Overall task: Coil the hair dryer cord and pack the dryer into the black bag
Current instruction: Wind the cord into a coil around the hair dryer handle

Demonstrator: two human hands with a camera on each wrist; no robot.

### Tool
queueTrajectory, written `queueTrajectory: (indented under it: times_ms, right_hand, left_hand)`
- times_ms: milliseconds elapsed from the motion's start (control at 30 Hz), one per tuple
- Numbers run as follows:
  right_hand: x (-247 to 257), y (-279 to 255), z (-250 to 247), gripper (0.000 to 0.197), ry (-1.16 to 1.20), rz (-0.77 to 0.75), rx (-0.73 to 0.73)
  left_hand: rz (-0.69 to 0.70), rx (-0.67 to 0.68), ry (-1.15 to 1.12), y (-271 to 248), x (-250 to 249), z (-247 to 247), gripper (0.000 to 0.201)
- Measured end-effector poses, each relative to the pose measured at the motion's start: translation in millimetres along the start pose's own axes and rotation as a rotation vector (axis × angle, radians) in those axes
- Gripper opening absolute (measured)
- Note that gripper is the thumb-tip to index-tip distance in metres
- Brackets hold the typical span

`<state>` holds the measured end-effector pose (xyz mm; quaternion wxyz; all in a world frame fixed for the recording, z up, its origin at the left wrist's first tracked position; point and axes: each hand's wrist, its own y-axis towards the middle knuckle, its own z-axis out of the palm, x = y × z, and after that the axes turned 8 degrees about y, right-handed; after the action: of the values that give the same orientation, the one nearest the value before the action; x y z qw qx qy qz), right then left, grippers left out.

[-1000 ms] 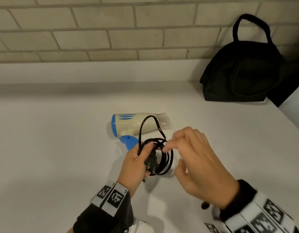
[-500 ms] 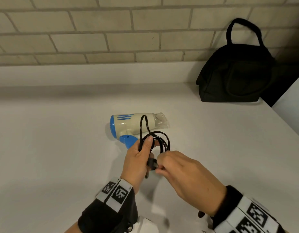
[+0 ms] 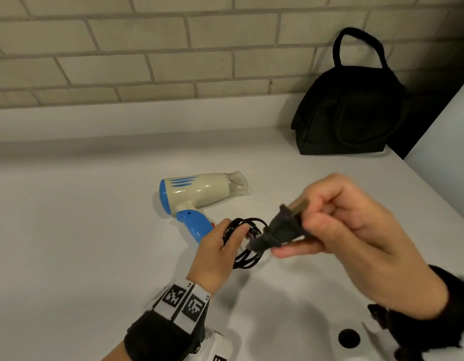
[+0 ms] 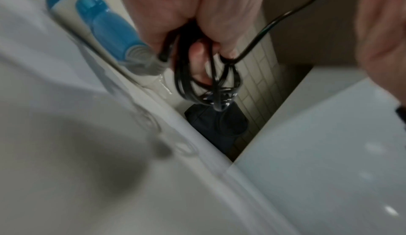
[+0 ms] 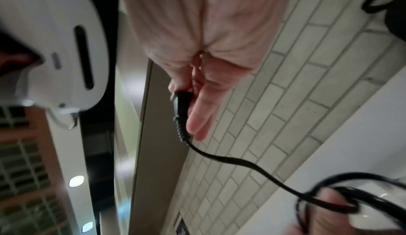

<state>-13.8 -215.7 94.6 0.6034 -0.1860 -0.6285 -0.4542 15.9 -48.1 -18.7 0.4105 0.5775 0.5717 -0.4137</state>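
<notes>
A cream and blue hair dryer lies on its side on the white counter, nozzle pointing right. My left hand grips the coiled black cord just below the blue handle; the loops hang from its curled fingers. My right hand pinches the black plug and holds it up to the right of the coil, prongs pointing up and right. A short length of cord runs from the plug to the coil. The black bag stands at the back right against the wall.
A pale brick wall runs along the back of the counter. A white panel rises at the right edge beside the bag. A small dark hole shows in the counter near my right wrist.
My right hand has taken the plug from the coil and lifted it up and to the right. The left hand keeps holding the coil by the dryer handle.
</notes>
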Motion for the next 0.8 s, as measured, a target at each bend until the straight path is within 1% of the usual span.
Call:
queueTrajectory:
  times_ms: [67, 133, 167, 233, 300, 367, 433, 533, 633, 700, 800]
  right_hand:
    - [9, 16, -3, 0.012, 0.111, 0.041, -0.094]
    - [11, 33, -7, 0.013, 0.159, 0.063, -0.199]
    - [11, 42, -10, 0.012, 0.192, 0.070, -0.251]
    - [6, 61, -20, 0.011, 0.257, 0.095, -0.351]
    - [-4, 78, -30, 0.016, 0.342, 0.128, -0.431]
    - [-18, 92, -39, 0.016, 0.426, 0.166, -0.515]
    - [-36, 100, -46, 0.014, 0.485, 0.233, -0.595]
    - [-69, 97, -54, 0.016, 0.511, 0.408, -0.697]
    - [-99, 84, -59, 0.021, 0.384, 0.650, -0.742]
    - [-112, 73, -60, 0.020, 0.300, 0.783, -0.744]
    - [-124, 59, -57, 0.018, 0.212, 0.925, -0.681]
  left_hand:
    - [0.049, 0.063, 0.111, -2, -4, 0, 0.024]
    - [0.093, 0.104, 0.149, -4, -8, -2, 0.017]
    - [0.119, 0.124, 0.146, -6, -11, -3, 0.017]
    - [0.173, 0.176, 0.140, -8, -16, -7, 0.022]
    - [0.216, 0.204, 0.152, -8, -20, -12, 0.028]
    - [0.222, 0.222, 0.140, -9, -23, -16, 0.028]
    - [0.199, 0.233, 0.107, -9, -22, -19, 0.021]
    - [0.157, 0.224, 0.044, -13, -20, -24, 0.020]
    - [0.142, 0.239, 0.019, -18, -19, -26, 0.022]
    - [0.097, 0.234, 0.003, -20, -18, -26, 0.024]
    - [0.085, 0.139, -0.040, -18, -14, -24, 0.030]
